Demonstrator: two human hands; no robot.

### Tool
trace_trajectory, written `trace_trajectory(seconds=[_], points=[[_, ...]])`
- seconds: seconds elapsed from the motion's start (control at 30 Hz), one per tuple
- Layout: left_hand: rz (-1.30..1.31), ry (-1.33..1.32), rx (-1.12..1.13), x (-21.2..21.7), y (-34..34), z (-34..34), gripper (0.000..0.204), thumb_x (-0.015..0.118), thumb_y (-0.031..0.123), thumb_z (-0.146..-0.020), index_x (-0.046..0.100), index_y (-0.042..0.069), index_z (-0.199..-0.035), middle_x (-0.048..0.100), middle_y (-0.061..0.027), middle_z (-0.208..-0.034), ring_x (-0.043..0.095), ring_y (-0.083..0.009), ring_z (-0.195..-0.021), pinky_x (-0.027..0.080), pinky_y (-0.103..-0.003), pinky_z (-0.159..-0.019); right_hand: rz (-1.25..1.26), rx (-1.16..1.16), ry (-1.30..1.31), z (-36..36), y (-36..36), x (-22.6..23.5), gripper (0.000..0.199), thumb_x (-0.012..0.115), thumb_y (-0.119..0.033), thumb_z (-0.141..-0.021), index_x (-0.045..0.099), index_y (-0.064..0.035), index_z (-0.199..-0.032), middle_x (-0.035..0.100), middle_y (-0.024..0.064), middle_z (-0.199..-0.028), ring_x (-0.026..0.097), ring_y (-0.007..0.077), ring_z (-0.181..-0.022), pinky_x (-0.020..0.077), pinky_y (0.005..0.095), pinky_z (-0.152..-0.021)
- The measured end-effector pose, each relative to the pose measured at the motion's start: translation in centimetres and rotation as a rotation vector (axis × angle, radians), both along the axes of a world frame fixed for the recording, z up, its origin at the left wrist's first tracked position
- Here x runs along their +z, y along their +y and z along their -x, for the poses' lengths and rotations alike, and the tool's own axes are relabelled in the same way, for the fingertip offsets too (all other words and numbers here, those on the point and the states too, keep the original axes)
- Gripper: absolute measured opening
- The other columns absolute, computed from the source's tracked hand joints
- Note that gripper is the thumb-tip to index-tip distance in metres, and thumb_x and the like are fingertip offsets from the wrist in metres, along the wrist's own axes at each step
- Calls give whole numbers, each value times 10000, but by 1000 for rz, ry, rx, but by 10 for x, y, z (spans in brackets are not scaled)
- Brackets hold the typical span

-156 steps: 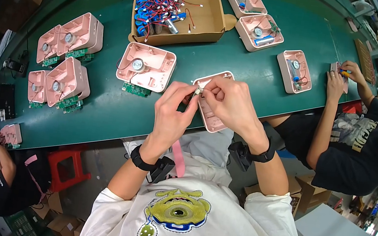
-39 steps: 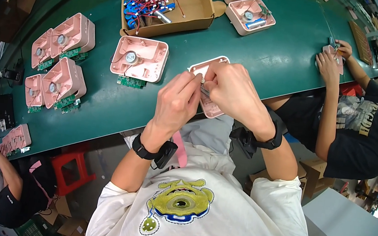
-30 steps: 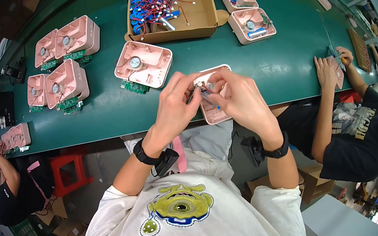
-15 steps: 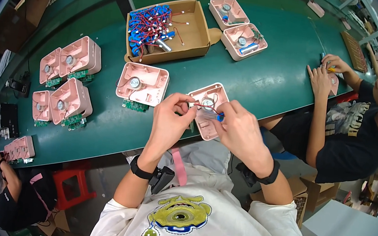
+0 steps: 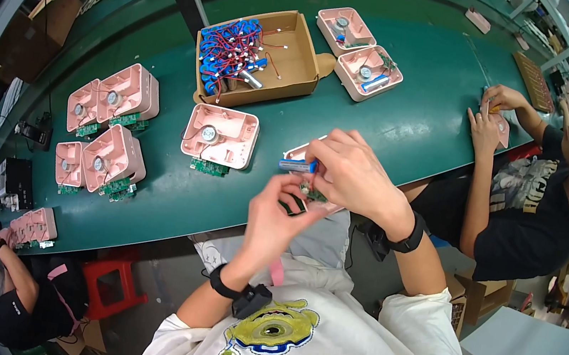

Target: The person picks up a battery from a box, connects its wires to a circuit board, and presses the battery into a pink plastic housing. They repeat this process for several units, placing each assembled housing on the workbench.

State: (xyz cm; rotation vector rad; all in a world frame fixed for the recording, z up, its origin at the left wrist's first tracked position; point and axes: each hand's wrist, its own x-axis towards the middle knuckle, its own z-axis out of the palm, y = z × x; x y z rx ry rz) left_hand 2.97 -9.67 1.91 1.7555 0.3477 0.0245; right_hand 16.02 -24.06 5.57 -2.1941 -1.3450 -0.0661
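We log the green table (image 5: 277, 126) first, then the pink case (image 5: 297, 154) near its front edge, mostly covered by hands. Right hand (image 5: 356, 176) is nearer: fingertips clamped on the right end of the blue battery (image 5: 296, 166), long axis roughly left-right, free end pointing left, over the case as we see it. Left hand (image 5: 272, 215) sits below it, thumb and fingers apart. Green circuit board (image 5: 311, 193) between them; we can't tell whether left fingers touch it.
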Motion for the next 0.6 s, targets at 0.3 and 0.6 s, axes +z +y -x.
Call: trace_trajectory(seconds=[0.3, 0.6], points=[[-316, -338, -15, -42, -27, 19, 603, 882, -36, -758, 587, -31, -1284, 600, -164, -1148, 648, -303, -869, 569, -385, -756, -4, -31, -152, 23, -12, -5, 243, 786, -42, -736, 629, -36, -921, 665, 92, -879, 640, 308, -997, 481, 455, -962], [-380, -423, 3, -46, -12, 10, 544, 888, -49, -748, 654, -24, -1237, 617, -129, -1044, 627, -257, -813, 537, -359, -693, 17, -50, -169, 13, -8, -17, 224, 773, -25, -768, 637, -29, -945, 658, 103, -871, 640, 321, -1001, 479, 467, -994]])
